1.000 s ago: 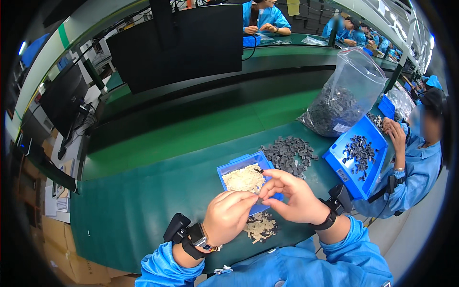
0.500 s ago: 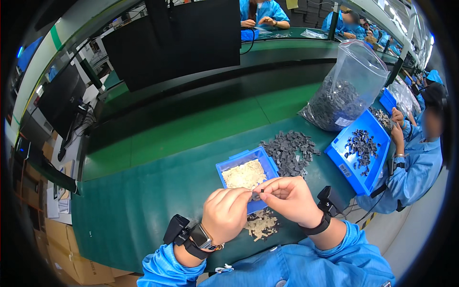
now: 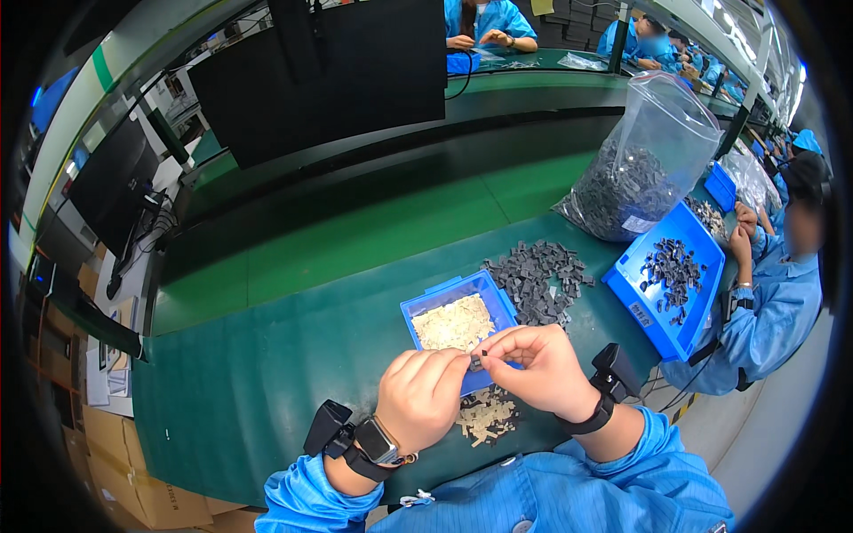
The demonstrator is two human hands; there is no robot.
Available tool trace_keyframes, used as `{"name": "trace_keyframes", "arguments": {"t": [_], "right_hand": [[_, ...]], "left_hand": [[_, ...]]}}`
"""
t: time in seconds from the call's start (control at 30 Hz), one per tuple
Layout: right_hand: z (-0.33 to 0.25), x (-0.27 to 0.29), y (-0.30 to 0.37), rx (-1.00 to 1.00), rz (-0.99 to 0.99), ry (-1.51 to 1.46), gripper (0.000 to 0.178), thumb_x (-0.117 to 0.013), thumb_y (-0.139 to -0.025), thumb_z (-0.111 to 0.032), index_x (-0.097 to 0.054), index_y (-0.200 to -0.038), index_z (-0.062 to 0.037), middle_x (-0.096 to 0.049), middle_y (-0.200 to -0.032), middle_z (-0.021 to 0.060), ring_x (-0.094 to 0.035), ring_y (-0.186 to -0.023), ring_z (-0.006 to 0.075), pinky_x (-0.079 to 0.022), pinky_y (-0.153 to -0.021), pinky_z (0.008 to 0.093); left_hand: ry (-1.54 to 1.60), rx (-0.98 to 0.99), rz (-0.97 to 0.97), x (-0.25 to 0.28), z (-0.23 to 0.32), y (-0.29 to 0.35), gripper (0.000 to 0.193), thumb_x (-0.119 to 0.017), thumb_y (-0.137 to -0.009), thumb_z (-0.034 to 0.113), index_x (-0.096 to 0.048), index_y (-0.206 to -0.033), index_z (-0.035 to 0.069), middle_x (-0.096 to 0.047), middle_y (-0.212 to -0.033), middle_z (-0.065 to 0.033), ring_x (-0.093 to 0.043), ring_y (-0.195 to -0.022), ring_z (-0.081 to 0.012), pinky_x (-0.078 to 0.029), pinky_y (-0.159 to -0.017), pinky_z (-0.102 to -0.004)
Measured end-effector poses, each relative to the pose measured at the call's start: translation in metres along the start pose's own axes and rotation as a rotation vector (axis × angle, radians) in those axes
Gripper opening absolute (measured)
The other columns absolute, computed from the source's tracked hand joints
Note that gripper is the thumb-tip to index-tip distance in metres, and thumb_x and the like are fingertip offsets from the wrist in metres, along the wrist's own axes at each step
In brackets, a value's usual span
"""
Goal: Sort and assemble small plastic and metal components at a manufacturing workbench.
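My left hand pinches a small dark grey piece between thumb and fingertips. Close against it, my right hand is closed on a tiny black bit at its fingertips. Both hands hover over the near edge of a blue tray that holds many cream-coloured flakes. Just right of and behind the tray lies a pile of dark grey pieces. Below my hands, a scatter of cream strips with some dark bits rests on the green table.
A large clear bag of dark pieces stands at the back right. Beside it sits a bigger blue bin with dark parts. A co-worker works at the right. A black monitor back rises beyond the table.
Both hands stay in nearly the same place. The grey piece and black bit at my fingertips have shifted slightly. The co-worker's hands at the right have moved a little.
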State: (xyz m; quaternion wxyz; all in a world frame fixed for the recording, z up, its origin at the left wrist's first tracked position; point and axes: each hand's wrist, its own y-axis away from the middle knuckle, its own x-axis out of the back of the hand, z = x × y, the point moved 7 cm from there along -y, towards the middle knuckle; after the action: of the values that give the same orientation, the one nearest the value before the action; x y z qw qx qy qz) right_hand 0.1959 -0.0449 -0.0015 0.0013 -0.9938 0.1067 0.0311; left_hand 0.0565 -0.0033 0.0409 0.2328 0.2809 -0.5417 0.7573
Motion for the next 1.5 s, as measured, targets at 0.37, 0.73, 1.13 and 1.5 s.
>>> {"name": "trace_keyframes", "arguments": {"t": [0.37,0.73,1.13,1.5], "right_hand": [[-0.003,-0.001,-0.003,-0.007,0.005,0.048,0.004,-0.069,-0.082,0.006,-0.070,-0.085,0.0076,-0.069,-0.101,0.0154,-0.068,-0.088,0.0139,-0.056,-0.081,0.0263],[0.023,-0.001,-0.004,-0.222,-0.128,-0.547,0.007,-0.072,-0.085,0.003,-0.065,-0.086,0.0025,-0.071,-0.093,0.0135,-0.070,-0.083,0.0181,-0.058,-0.076,0.0284],[-0.021,-0.009,0.018,0.580,-0.009,0.366,0.028,-0.074,-0.079,0.001,-0.069,-0.106,-0.0020,-0.067,-0.094,0.0093,-0.065,-0.083,0.0215,-0.051,-0.075,0.0319],[-0.024,-0.018,0.025,0.713,0.102,0.599,0.016,-0.073,-0.081,-0.006,-0.061,-0.090,-0.0019,-0.061,-0.081,0.0096,-0.060,-0.072,0.0273,-0.048,-0.066,0.0364]], "left_hand": [[0.033,0.022,0.027,0.000,-0.003,0.000,0.023,-0.066,-0.069,-0.001,-0.066,-0.092,0.000,-0.068,-0.090,-0.0102,-0.065,-0.076,-0.0253,-0.051,-0.068,-0.0352],[0.225,0.079,0.101,0.007,-0.005,-0.003,0.016,-0.069,-0.071,-0.008,-0.067,-0.086,0.000,-0.070,-0.085,-0.0121,-0.068,-0.072,-0.0271,-0.054,-0.065,-0.0347],[0.383,0.242,0.154,0.011,-0.008,-0.001,0.014,-0.071,-0.077,-0.008,-0.071,-0.088,-0.001,-0.072,-0.085,-0.0128,-0.071,-0.076,-0.0244,-0.056,-0.066,-0.0301],[0.486,0.328,0.126,0.002,-0.002,0.006,0.020,-0.073,-0.075,-0.007,-0.072,-0.094,-0.002,-0.072,-0.088,-0.0153,-0.072,-0.074,-0.0259,-0.056,-0.065,-0.0297]]}}
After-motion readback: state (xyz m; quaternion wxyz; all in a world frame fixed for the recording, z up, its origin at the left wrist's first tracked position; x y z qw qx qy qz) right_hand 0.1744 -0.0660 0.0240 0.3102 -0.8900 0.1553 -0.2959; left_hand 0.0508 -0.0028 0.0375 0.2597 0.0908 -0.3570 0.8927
